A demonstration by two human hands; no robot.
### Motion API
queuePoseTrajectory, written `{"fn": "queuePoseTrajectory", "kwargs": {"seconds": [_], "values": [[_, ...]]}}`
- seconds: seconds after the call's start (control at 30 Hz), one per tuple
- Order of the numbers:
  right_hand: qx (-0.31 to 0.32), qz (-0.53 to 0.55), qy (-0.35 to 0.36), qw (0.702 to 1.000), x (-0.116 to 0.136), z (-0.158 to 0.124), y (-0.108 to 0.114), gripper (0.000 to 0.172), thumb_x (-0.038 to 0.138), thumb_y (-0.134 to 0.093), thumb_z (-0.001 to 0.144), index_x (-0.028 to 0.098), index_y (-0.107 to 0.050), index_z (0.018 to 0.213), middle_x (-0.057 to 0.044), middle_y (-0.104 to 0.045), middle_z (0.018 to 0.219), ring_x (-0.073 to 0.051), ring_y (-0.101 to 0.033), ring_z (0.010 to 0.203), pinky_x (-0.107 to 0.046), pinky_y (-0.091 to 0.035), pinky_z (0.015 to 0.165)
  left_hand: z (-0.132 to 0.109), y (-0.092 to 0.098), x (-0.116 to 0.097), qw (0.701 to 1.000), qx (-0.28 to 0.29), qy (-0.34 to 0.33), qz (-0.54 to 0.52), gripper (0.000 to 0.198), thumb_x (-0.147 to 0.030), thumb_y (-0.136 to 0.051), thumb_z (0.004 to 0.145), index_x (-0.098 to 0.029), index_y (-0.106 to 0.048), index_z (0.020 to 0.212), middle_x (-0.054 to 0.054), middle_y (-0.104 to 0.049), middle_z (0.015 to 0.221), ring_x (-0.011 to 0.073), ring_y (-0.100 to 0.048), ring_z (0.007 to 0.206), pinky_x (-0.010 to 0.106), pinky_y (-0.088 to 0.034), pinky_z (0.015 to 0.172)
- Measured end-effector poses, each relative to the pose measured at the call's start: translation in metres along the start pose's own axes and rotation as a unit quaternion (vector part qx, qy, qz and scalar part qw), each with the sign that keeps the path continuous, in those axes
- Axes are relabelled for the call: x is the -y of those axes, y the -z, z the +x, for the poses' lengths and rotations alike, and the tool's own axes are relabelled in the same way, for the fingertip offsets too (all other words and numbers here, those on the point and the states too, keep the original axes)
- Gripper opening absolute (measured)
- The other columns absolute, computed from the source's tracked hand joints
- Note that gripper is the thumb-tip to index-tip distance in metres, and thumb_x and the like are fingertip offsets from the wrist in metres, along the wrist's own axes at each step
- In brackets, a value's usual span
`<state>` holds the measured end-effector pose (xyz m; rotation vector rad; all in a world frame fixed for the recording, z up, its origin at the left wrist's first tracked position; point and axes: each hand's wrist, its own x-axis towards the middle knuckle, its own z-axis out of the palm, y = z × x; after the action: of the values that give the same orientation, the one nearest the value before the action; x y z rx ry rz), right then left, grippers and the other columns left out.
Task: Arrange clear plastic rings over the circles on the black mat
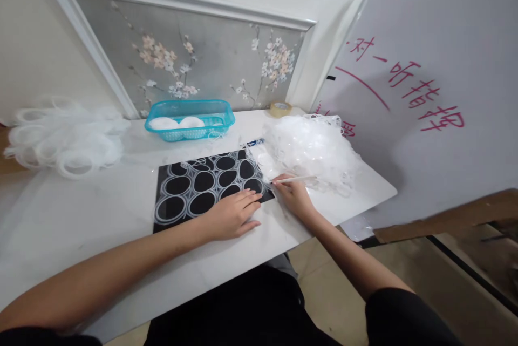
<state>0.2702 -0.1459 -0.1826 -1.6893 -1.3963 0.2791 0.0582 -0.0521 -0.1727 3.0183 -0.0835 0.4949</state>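
A black sheet [203, 180] marked with rows of white ring outlines lies on the white table. My left hand [237, 214] rests flat across its lower right part, fingers stretched out and slightly apart. At the sheet's right edge, my right hand [294, 195] pinches a slim white pen-like stick [298, 178]; its exact kind is unclear. Just beyond those fingers sits a big heap of white translucent plastic scraps [311, 146], spilling toward the sheet's corner. A small blue-labelled item [254, 142] lies between the sheet and the heap.
A turquoise plastic basket [190, 133] at the back holds white round pieces [164, 123]. A tape roll [280, 109] stands by the wall. White translucent rings [68, 138] are piled on the left. A whiteboard [437, 92] with red writing borders the table's right.
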Motion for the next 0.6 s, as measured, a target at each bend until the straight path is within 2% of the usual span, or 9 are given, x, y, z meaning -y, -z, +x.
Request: {"fn": "queuePoseTrajectory", "kwargs": {"seconds": [0.13, 0.23, 0.4, 0.6], "values": [[-0.004, 0.050, -0.055, 0.997, 0.001, -0.004, -0.003, 0.031, 0.037, -0.048, 0.088, 0.016, -0.067, 0.076, -0.007, -0.070, 0.089, -0.022, -0.065, 0.087, -0.032, -0.048, 0.077, 0.024, -0.011, 0.002, 0.997, 0.040, -0.002, 0.063, 0.050, -0.050, -0.046, 0.091, -0.006, -0.056, 0.114, 0.022, -0.052, 0.131, 0.0326, -0.051, 0.121, 0.043, -0.041, 0.101], [0.003, 0.060, -0.060, 0.996, 0.002, -0.001, 0.001, 0.030, 0.037, -0.048, 0.088, 0.016, -0.067, 0.076, -0.007, -0.069, 0.086, -0.022, -0.065, 0.086, -0.032, -0.048, 0.079, 0.034, -0.019, 0.005, 0.997, 0.039, 0.000, 0.073, 0.050, -0.049, -0.045, 0.092, -0.006, -0.055, 0.115, 0.022, -0.054, 0.129, 0.0313, -0.052, 0.119, 0.041, -0.041, 0.101], [0.003, 0.073, -0.052, 0.996, -0.001, 0.000, 0.001, 0.027, 0.034, -0.050, 0.086, 0.016, -0.068, 0.078, -0.007, -0.070, 0.086, -0.021, -0.065, 0.083, -0.031, -0.049, 0.076, 0.033, -0.023, 0.008, 0.997, 0.031, 0.013, 0.068, 0.050, -0.048, -0.038, 0.095, -0.007, -0.054, 0.118, 0.019, -0.054, 0.130, 0.0277, -0.051, 0.122, 0.039, -0.040, 0.102], [0.001, 0.060, -0.065, 0.996, -0.007, 0.001, -0.001, 0.026, 0.035, -0.053, 0.085, 0.017, -0.070, 0.081, -0.008, -0.071, 0.091, -0.023, -0.065, 0.088, -0.031, -0.050, 0.071, 0.032, -0.021, 0.007, 0.997, 0.044, 0.021, 0.056, 0.049, -0.047, -0.039, 0.095, -0.006, -0.053, 0.119, 0.019, -0.053, 0.131, 0.0276, -0.049, 0.123, 0.039, -0.038, 0.104]]}}
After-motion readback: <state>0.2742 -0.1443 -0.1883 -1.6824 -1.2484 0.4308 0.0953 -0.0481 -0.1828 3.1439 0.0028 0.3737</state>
